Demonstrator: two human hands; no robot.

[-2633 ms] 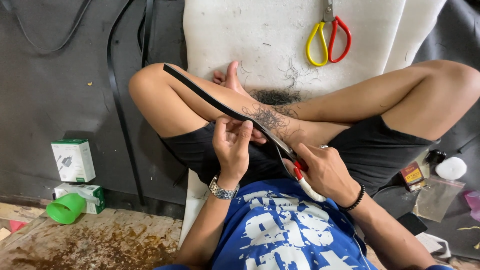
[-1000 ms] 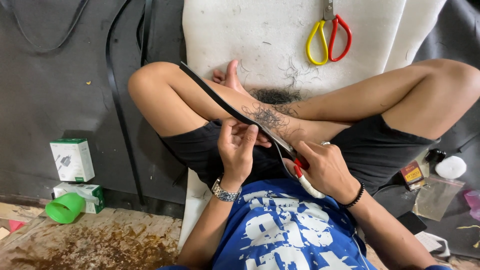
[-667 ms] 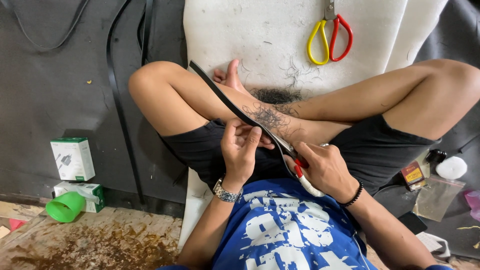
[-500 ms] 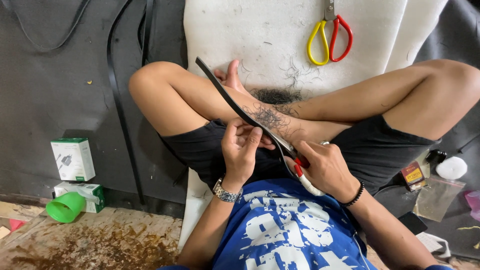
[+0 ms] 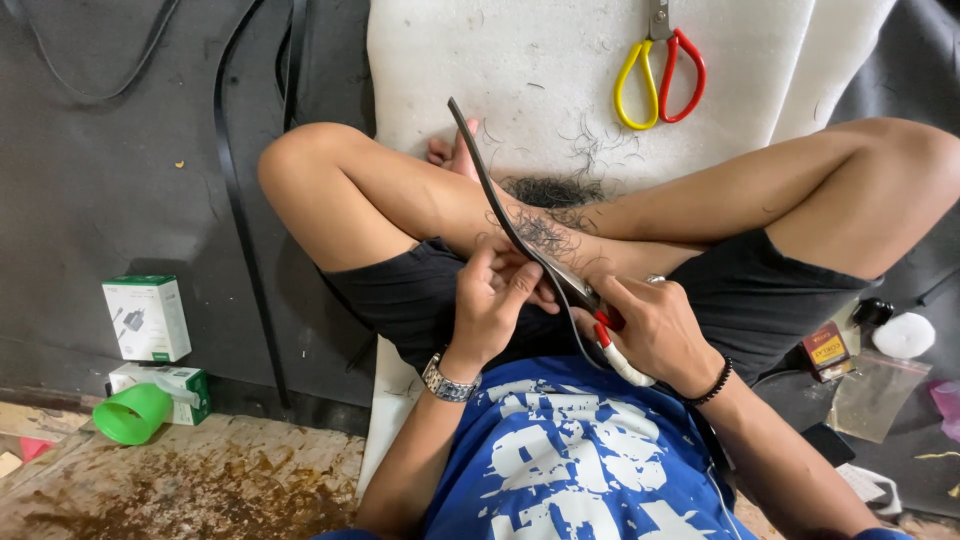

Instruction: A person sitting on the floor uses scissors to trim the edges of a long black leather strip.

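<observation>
Hands meet over the crossed legs: the right hand [image 5: 655,330] grips a red-and-white-handled cutter [image 5: 610,345], the left hand [image 5: 490,300] pinches the black strip [image 5: 495,195], which rises from the cutter toward the white foam pad [image 5: 520,60]. Beyond the strip, yellow-and-red scissors [image 5: 660,70] lie on the pad.

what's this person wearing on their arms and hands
Both forearms are bare, with no gloves or long sleeves. The left hand has a silver metal link wristwatch on its wrist. The right hand has a black beaded bracelet on its wrist and what looks like a silver ring on one of the fingers.
</observation>
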